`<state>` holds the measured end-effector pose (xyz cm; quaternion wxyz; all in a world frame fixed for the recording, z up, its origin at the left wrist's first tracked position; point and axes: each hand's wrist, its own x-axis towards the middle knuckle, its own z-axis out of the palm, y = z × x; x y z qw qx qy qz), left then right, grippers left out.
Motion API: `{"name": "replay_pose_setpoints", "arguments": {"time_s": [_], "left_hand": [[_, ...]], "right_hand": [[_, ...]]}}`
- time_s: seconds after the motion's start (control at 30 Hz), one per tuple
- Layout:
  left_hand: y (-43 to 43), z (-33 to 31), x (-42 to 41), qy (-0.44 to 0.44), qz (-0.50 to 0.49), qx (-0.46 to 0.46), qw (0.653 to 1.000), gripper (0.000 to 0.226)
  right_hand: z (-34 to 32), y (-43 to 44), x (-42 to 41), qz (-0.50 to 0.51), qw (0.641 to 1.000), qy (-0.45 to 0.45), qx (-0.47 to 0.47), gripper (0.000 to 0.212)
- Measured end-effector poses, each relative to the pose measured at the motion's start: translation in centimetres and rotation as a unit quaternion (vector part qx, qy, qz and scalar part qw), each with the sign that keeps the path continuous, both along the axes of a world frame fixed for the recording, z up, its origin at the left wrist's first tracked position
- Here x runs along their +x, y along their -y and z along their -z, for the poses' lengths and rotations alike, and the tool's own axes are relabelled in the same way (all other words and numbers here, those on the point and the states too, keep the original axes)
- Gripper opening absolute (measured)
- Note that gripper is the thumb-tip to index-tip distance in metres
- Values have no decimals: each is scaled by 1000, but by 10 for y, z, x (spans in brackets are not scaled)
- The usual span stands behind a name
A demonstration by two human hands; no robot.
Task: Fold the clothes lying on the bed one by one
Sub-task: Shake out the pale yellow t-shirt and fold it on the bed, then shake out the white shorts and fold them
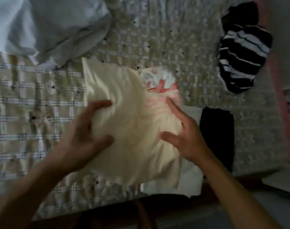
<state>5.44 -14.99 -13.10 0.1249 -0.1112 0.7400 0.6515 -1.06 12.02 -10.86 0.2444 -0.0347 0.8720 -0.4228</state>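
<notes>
A cream garment (131, 126) with a red and white print near its far right corner lies folded into a rough rectangle on the checked bedspread (42, 103). My left hand (89, 129) pinches a ridge of its cloth on the left side between thumb and fingers. My right hand (182, 134) lies on its right part, fingers spread and flat, holding nothing. The image is blurred by motion.
A pale blue garment (47, 28) is heaped at the far left. A black-and-white striped garment (243, 57) lies crumpled at the far right. A folded black garment (218, 136) and a folded white piece (190, 179) sit right of the cream one. The bed's near edge runs below.
</notes>
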Motion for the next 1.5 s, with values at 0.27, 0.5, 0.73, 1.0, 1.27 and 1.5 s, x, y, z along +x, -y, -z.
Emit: {"name": "replay_pose_setpoints", "arguments": {"time_s": [0.27, 0.5, 0.73, 1.0, 1.27, 1.5], "left_hand": [[-163, 75, 0, 45, 77, -48, 995, 76], [-178, 120, 17, 108, 111, -230, 961, 86], [-173, 105, 39, 158, 194, -289, 924, 104], [-216, 119, -50, -160, 255, -403, 865, 96], [-173, 170, -111, -156, 358, -457, 799, 97], [18, 117, -187, -127, 99, -604, 781, 69]], "right_hand": [[50, -165, 33, 141, 979, 71, 132, 91], [105, -165, 68, 175, 948, 77, 256, 85], [99, -170, 102, 135, 951, 212, 181, 102], [118, -115, 21, 26, 945, -148, 290, 84], [205, -114, -45, -1, 933, -96, 346, 85], [160, -54, -49, 89, 962, -158, 204, 79]]}}
